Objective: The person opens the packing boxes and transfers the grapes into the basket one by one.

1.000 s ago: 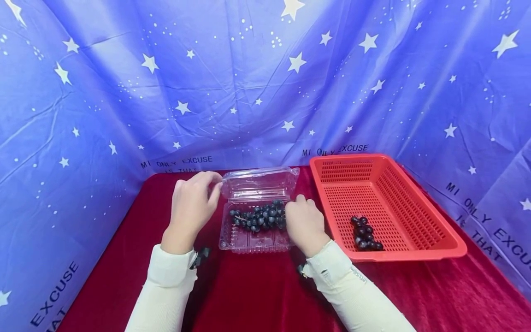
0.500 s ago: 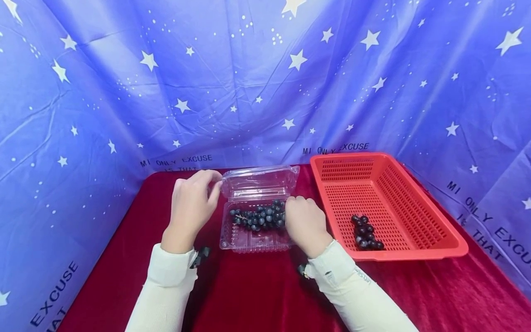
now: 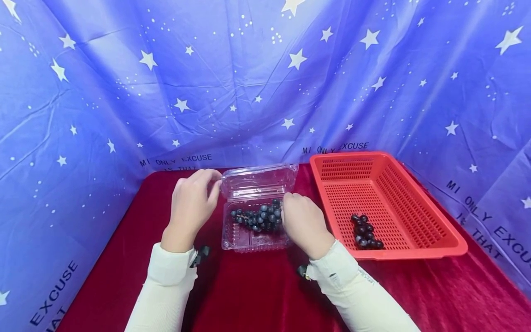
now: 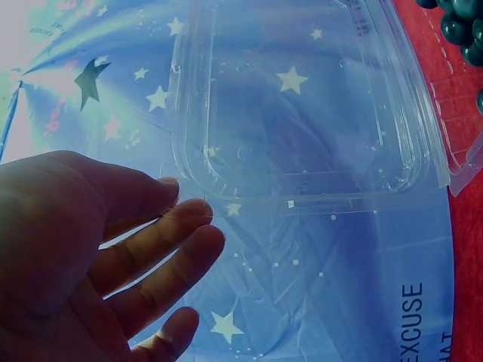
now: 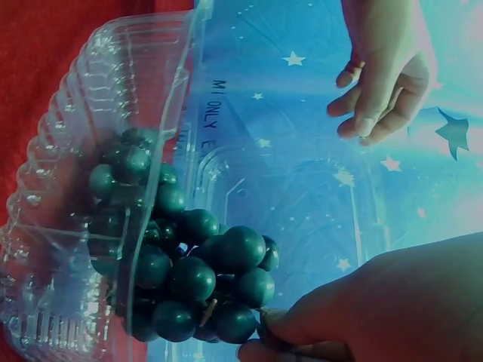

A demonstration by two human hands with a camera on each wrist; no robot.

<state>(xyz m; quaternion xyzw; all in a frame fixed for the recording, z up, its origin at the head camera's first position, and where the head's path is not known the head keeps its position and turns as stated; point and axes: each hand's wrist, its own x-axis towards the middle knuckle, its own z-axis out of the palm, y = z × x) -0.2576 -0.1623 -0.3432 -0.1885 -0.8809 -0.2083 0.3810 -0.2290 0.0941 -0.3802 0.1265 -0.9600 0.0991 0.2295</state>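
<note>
A clear plastic box (image 3: 233, 242) sits on the red cloth with its lid (image 3: 259, 181) raised at the back. Thumb and fingertips of my left hand (image 3: 191, 207) (image 4: 113, 249) pinch the lid's left corner, seen as a thin clear edge (image 4: 290, 204) in the left wrist view. A bunch of dark grapes (image 3: 265, 216) (image 5: 192, 279) lies across the box. At the bunch's right end, my right hand (image 3: 308, 224) (image 5: 385, 309) pinches it between thumb and finger; in the head view the fingertips are hidden behind the hand.
To the right stands a red perforated basket (image 3: 415, 253) with a small bunch of dark grapes (image 3: 365, 233) near its front left corner. Behind the red-covered table (image 3: 244, 290) hangs a blue curtain (image 3: 232, 69) with stars.
My right hand has shifted slightly, and the grapes' right part has moved a little with it. The box has slid slightly right at its left edge. My left hand has barely moved.
</note>
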